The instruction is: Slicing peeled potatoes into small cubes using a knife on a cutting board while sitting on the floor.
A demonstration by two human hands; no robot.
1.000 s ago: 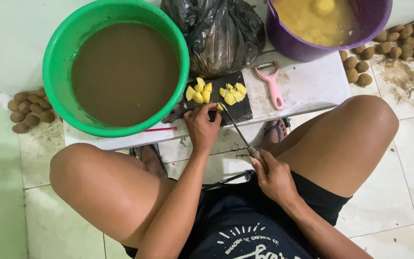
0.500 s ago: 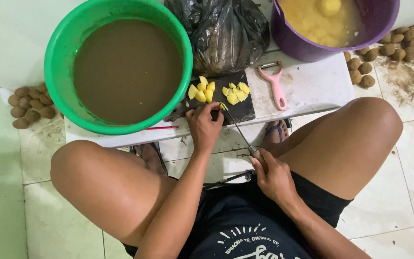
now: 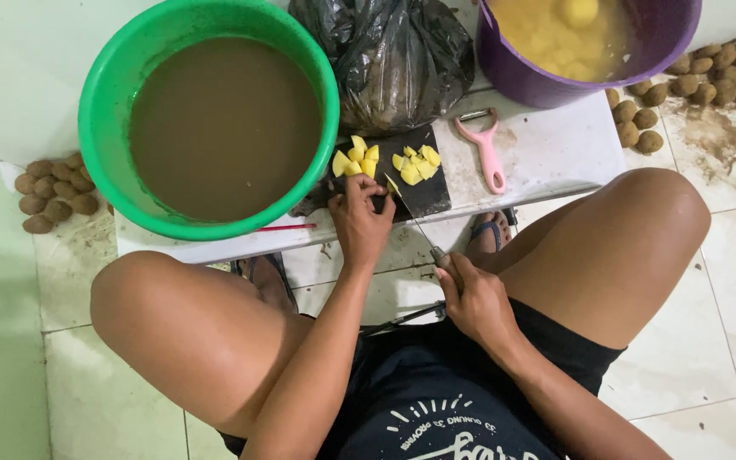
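My left hand (image 3: 359,217) rests at the near edge of a small black cutting board (image 3: 423,194), its fingertips on the yellow potato pieces (image 3: 366,162) there. A second heap of cut potato pieces (image 3: 414,163) lies to the right on the board. My right hand (image 3: 473,300) grips the handle of a long knife (image 3: 411,215). Its blade runs up and left, with the tip at the board next to my left fingers.
A green basin of brown water (image 3: 215,119) stands at left on the low white table (image 3: 547,153). A black plastic bag (image 3: 398,55), a purple bucket of peeled potatoes (image 3: 585,43) and a pink peeler (image 3: 487,149) stand behind. Unpeeled potatoes lie on the floor at both sides (image 3: 53,192) (image 3: 709,81).
My right hand and the knife have slid forward and slightly left, so the blade tip is further onto the board. My left hand stays at the potato pieces.
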